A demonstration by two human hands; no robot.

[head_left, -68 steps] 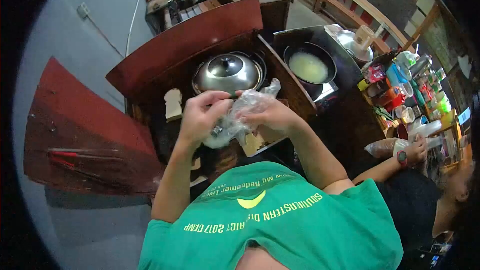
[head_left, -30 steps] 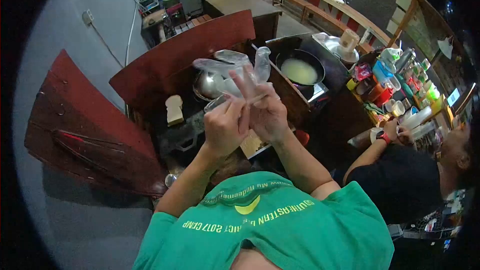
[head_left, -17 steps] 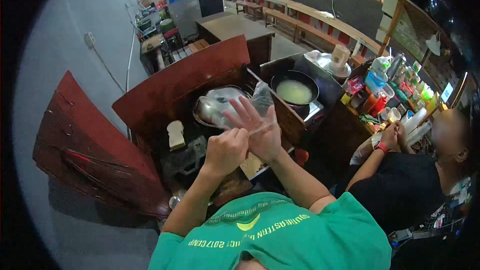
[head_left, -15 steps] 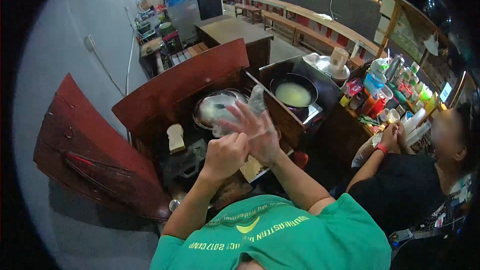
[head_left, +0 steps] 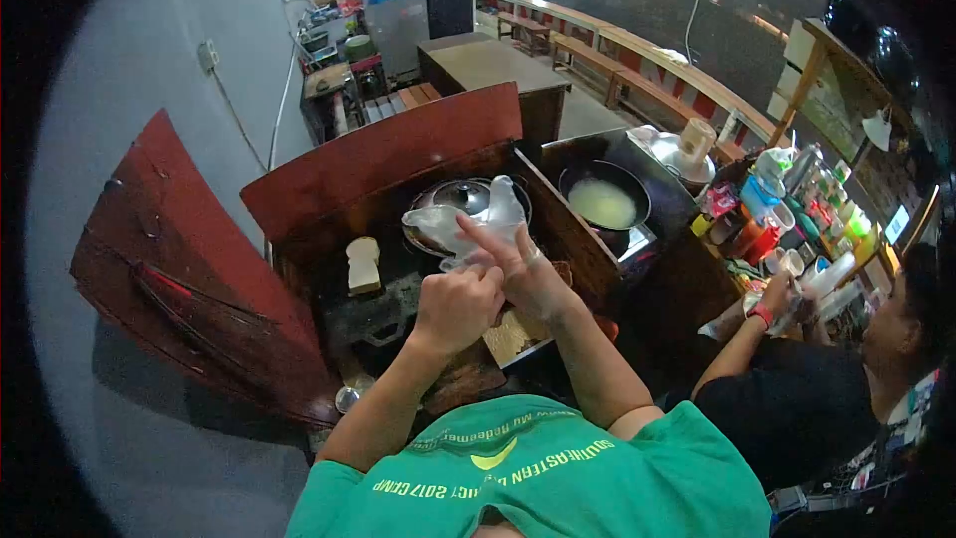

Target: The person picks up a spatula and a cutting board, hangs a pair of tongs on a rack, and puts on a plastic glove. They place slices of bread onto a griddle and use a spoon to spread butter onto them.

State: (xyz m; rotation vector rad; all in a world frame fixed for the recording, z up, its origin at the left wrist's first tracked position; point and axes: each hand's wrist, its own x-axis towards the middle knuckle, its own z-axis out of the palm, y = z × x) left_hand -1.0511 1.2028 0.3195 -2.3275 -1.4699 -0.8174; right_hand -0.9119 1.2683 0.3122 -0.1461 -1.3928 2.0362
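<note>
- Here, the right hand (head_left: 526, 274) is raised in front of the chest with its fingers (head_left: 485, 237) spread wide, pushed into a clear plastic glove (head_left: 468, 224).
- The glove is crumpled and only partly on; its loose, puffed end stands up above the fingertips, in front of the lidded pan.
- The left hand (head_left: 456, 307) sits just beside the right wrist, touching it, its grip pressed together in a fist that pinches the cuff edge of the glove.
- Both forearms rise from a green T-shirt (head_left: 538, 468) with yellow lettering at the bottom of the view.
- Behind the hands stands a dark wooden cart (head_left: 383, 154) with a raised board at the back; on its surface rests a pan under a shiny metal lid (head_left: 461, 201) with a dark knob.
- A slice of white bread (head_left: 362, 265) stands left of the pan, well apart from the hands.
- To the right, a black wok (head_left: 604, 201) holds a pale liquid.
- Further right, a stall surface (head_left: 797, 229) is crowded with colourful bottles, cups and packets, too small to tell apart.
- Another person in a dark top (head_left: 797, 408) is at the right edge, a red watch (head_left: 762, 315) on the wrist, both hands near that clutter.
- A red wooden panel (head_left: 159, 239) leans at the left against a grey wall.
</note>
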